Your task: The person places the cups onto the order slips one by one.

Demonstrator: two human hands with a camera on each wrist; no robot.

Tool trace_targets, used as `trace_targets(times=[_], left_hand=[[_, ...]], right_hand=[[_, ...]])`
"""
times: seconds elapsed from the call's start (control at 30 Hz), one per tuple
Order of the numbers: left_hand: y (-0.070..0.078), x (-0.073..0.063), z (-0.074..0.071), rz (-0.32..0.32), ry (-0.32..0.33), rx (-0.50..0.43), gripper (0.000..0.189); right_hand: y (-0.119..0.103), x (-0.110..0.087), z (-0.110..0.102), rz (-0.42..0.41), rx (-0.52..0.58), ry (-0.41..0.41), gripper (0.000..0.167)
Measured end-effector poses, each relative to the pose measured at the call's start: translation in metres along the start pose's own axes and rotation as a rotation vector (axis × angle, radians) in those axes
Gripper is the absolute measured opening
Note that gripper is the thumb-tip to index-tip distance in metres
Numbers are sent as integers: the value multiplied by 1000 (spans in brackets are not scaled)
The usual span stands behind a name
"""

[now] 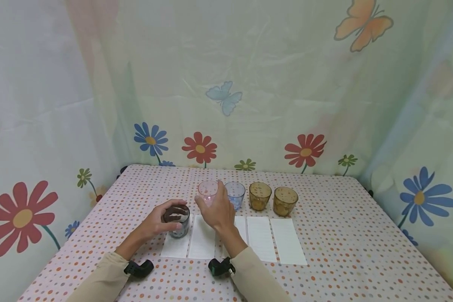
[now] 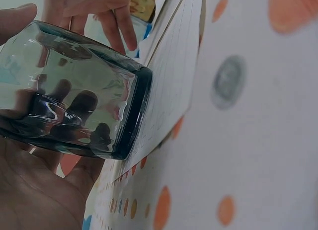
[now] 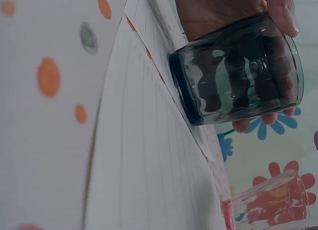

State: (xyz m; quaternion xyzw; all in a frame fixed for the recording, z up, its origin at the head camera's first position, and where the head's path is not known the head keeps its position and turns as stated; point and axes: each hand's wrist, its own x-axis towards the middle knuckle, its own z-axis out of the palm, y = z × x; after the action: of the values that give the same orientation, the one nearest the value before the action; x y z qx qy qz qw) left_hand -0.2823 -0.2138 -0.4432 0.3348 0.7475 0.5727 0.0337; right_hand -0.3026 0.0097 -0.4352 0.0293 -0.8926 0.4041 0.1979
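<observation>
My left hand (image 1: 156, 220) holds a dark grey-blue glass (image 2: 79, 98) from its left side, thumb and fingers around it. Its base is at the leftmost paper strip (image 1: 175, 247); whether it fully touches is unclear. In the right wrist view the same dark glass (image 3: 238, 71) shows the fingers through its wall. My right hand (image 1: 219, 212) reaches to the clear pink glass (image 1: 206, 188), thumb and fingers extended near it. The hand partly hides that pink glass in the head view. The pink glass (image 3: 271, 202) also shows low in the right wrist view.
Right of the pink glass stand a light blue glass (image 1: 235, 193), an amber glass (image 1: 259, 197) and another amber glass (image 1: 285, 202). Several white lined paper strips (image 1: 262, 239) lie side by side before them. The dotted tablecloth (image 1: 347, 247) meets a flowered curtain (image 1: 272, 121) behind.
</observation>
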Motion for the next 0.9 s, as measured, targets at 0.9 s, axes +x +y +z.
trace_targets(times=[0.9], left_hand=[[1,0,1,-14,17,-7,61]], right_hand=[[6,13,8,15,-36,-101,90]])
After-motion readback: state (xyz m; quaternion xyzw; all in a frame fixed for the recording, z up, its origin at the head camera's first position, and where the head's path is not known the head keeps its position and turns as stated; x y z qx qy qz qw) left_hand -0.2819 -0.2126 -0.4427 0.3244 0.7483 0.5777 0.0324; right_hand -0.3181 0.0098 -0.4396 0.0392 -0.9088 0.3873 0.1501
